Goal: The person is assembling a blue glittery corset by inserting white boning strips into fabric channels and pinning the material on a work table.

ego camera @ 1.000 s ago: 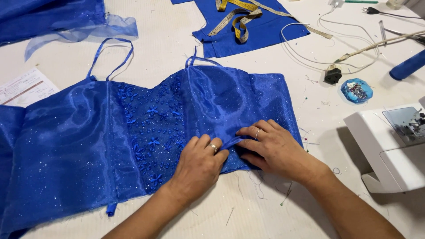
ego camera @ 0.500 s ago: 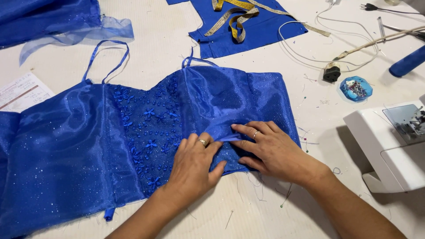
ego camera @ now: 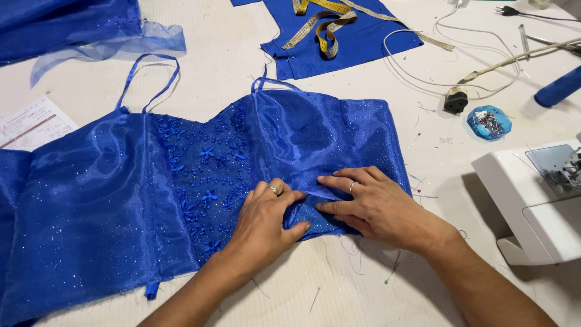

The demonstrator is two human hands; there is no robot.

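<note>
1. Lying flat across the middle of the counter (ego camera: 230, 60): a blue dress top (ego camera: 121, 200) of shiny, glittery cloth, with thin straps (ego camera: 148, 79) curling out from its upper edge.
2. Running down its middle: a panel of small stitched flowers (ego camera: 209, 175), with smooth sheer cloth on either side.
3. Pressing down on the lower hem, right of the flower panel: left hand (ego camera: 266, 221), palm down, fingers loosely curled on the cloth, a ring showing on one finger.
4. Resting just beside it: right hand (ego camera: 375, 206), flat and open, fingers stretched toward the left hand, also wearing a ring.
5. Bunching up between the two hands: a small raised fold of cloth (ego camera: 308, 197), touched from both sides, not clearly pinched by either.
6. Lying on the pale ribbed counter: loose pins and thread scraps near the hem.
7. Sitting at the far edge: a flat blue cloth piece (ego camera: 357, 42) with a yellow measuring tape (ego camera: 321, 27) coiled on it.
8. Sitting at the right: a white sewing machine (ego camera: 538, 200), a round blue pin holder (ego camera: 489, 122), trailing white cords (ego camera: 423, 79).
9. Lying at the far left: more blue cloth (ego camera: 66, 27) and a printed paper sheet (ego camera: 33, 124).
10. Differing from half a second ago: left fingers drawing in closer to the right hand, the fold between them standing up more sharply; dress top lying in the same place.
</note>
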